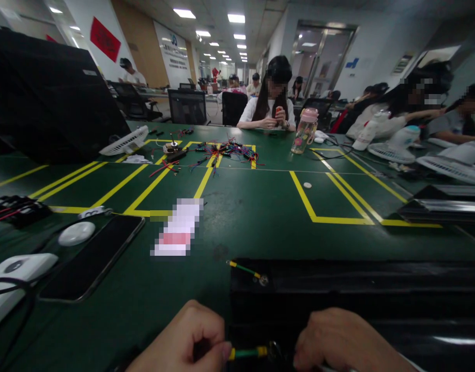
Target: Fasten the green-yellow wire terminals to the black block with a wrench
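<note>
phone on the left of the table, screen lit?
No: the phone lies flat on the green table with a dark, blank screen, beside a white round puck.

Both low at bottom edge of view, knuckles up, close together but apart. Left hand (186, 341) curled into loose fist, thumb and forefinger pinched at the tip. Right hand (338, 341) curled too, fingers folded under, fingertips hidden. Wrists barely in frame, forearms out of view.
</note>
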`<state>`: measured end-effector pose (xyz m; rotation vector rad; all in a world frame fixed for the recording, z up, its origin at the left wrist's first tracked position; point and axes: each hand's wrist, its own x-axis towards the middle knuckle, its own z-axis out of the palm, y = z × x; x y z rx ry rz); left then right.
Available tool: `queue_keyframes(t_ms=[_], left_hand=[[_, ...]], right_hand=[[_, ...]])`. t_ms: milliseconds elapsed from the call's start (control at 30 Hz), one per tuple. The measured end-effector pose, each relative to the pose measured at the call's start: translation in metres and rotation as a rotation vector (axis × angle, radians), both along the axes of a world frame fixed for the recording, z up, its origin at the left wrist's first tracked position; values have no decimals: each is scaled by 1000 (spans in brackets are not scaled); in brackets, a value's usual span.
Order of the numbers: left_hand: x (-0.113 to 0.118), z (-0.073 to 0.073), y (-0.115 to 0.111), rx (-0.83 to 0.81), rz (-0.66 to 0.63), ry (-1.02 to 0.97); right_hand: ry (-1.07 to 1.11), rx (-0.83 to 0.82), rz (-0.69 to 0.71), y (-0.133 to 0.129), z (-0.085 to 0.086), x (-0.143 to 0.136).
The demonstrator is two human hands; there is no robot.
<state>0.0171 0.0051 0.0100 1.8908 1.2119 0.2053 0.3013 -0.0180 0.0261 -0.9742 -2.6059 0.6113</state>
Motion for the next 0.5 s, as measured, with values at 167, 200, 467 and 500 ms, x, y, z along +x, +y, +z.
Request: queue_keyframes(t_ms=[167,200,467,500], left_hand=[[2,1,-5,-22,38,23],[2,1,-5,-14,39,24],[-1,7,-2,40,-38,27],[-1,8,-2,52,-52,26]], right_hand=[[-3,-144,-155,-6,31,-9],[16,-157,-179,-9,36,-10],[196,-125,-436,-32,38,-3],[204,-119,-417,-34,36,-3]])
